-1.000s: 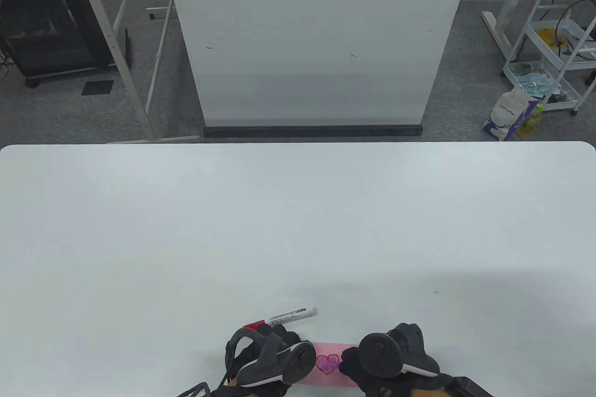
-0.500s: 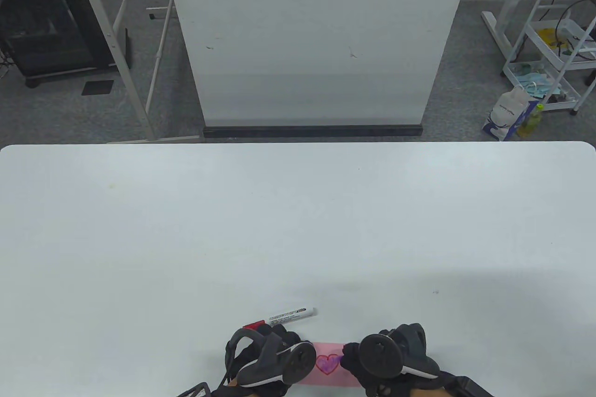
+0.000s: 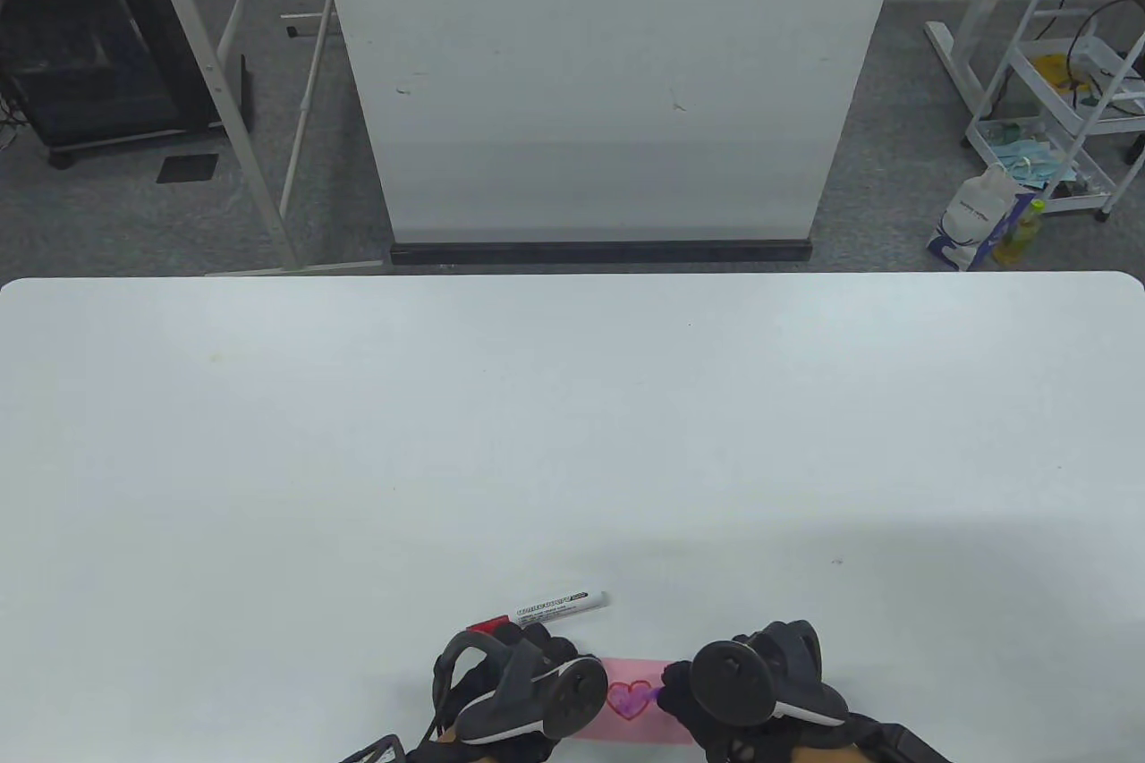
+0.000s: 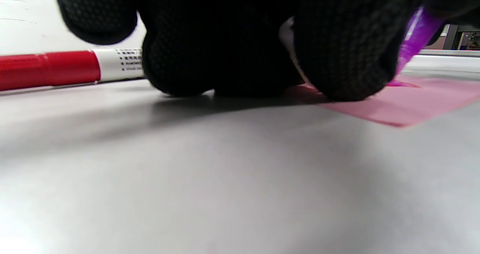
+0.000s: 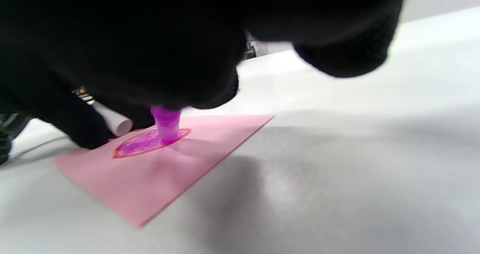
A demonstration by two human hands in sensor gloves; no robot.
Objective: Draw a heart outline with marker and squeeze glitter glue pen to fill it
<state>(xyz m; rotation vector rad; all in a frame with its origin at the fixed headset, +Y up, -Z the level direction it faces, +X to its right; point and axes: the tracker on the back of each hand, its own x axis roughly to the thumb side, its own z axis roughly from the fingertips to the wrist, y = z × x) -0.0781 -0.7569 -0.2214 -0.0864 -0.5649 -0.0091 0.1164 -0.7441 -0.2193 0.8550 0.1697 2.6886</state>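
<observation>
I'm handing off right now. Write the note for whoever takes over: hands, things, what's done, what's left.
Right hand grips the glue pen, tip on the heart.
Left hand presses the left end of the pink paper to the table.
Marker lies on the table beyond the left hand.
Done: red outline, purple glitter over most of the heart.
Left: finish the fill, lift the pen.

On the table [image 3: 572,441]: one pink sheet of paper [image 3: 644,723], bearing one heart [image 3: 629,699] outlined in red. One marker [image 3: 541,611] with a red cap, lying beside the paper. One purple glitter glue pen [image 5: 166,126], tip on the heart. Two gloved hands: one left hand [image 3: 514,691], one right hand [image 3: 742,696], each with one tracker. Beyond the table: one white board [image 3: 608,74], one white cart [image 3: 1064,101].
</observation>
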